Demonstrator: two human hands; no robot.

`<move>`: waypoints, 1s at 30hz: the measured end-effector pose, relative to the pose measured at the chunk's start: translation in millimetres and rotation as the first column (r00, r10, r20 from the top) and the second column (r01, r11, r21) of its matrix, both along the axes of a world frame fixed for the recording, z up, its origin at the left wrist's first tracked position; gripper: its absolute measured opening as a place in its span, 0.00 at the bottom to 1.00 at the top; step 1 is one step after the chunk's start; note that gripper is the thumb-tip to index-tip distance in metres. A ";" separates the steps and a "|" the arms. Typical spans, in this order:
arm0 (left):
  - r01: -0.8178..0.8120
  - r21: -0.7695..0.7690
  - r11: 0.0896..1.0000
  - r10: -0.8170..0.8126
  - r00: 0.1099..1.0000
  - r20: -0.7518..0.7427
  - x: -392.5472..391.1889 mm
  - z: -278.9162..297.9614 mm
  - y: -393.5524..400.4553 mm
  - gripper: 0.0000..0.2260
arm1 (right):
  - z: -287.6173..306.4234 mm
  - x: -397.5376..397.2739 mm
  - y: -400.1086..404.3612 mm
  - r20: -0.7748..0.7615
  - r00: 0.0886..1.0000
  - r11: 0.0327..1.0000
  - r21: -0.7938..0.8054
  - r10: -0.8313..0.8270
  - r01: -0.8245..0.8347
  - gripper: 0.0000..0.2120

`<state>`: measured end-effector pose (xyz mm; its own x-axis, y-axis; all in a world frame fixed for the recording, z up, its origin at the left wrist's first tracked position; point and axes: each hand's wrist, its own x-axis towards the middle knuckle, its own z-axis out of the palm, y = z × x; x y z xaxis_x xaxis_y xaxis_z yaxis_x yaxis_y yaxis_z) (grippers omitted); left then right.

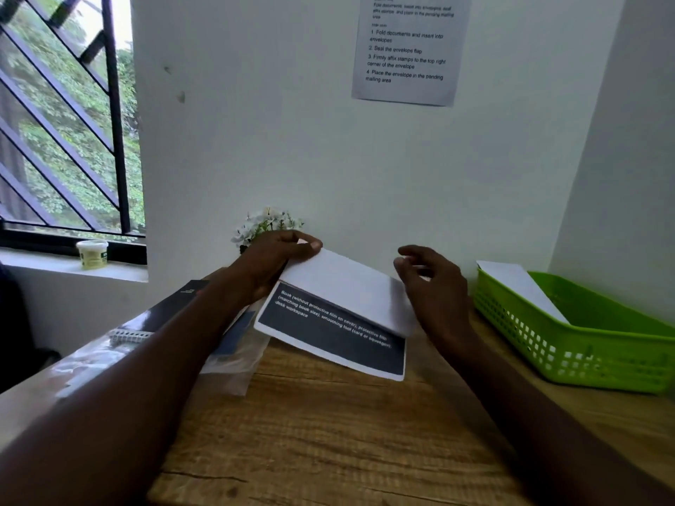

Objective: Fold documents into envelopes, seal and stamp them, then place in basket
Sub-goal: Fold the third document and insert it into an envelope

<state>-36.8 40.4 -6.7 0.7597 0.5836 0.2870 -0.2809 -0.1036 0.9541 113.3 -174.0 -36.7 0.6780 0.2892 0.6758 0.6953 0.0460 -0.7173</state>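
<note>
A printed document [339,304] with a dark text panel is lifted above the wooden desk [328,432], its far half bent over toward me. My left hand [270,264] pinches its far left corner between thumb and fingers. At the document's right edge my right hand [434,286] has its fingers curled round the folded part, hiding that edge. A green plastic basket [591,356] stands on the right of the desk, and a white envelope [522,286] leans inside it.
A dark spiral notebook [160,315] and clear plastic sleeves [233,367] lie at the left under my left arm. Small white flowers [266,220] stand against the wall behind my hands. An instruction sheet [409,49] hangs on the wall. A small jar [92,253] sits on the windowsill.
</note>
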 end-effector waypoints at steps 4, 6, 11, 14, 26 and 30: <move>0.049 0.254 0.966 -0.049 0.999 -0.008 -2.6 6.7 -13.3 0.05 | 0.8 -14.7 3.4 0.340 0.941 0.994 -0.102 0.002 0.034 0.13; 0.091 0.328 0.940 -0.083 0.996 -0.040 -3.4 9.3 -24.3 0.05 | 1.0 -19.4 4.3 0.349 0.934 0.985 -0.170 0.079 -0.019 0.11; 0.120 0.349 0.929 -0.111 0.993 -0.044 0.0 9.0 -36.0 0.05 | 5.4 -26.3 0.8 0.290 0.946 0.978 -0.187 0.148 -0.096 0.05; 0.088 0.331 0.940 -0.084 0.996 -0.026 -1.7 8.5 -34.0 0.08 | 7.1 -26.1 -0.7 0.297 0.952 0.979 -0.202 0.077 -0.016 0.05; -0.104 0.091 0.990 0.097 0.992 0.083 -13.4 2.3 11.8 0.05 | 9.6 1.3 -6.7 0.011 0.958 0.946 -0.153 -0.287 0.285 0.07; -0.150 -0.096 0.984 0.165 0.972 0.167 -19.2 5.5 13.8 0.03 | 7.6 14.6 -9.6 -0.282 0.935 0.972 0.033 -0.213 0.232 0.08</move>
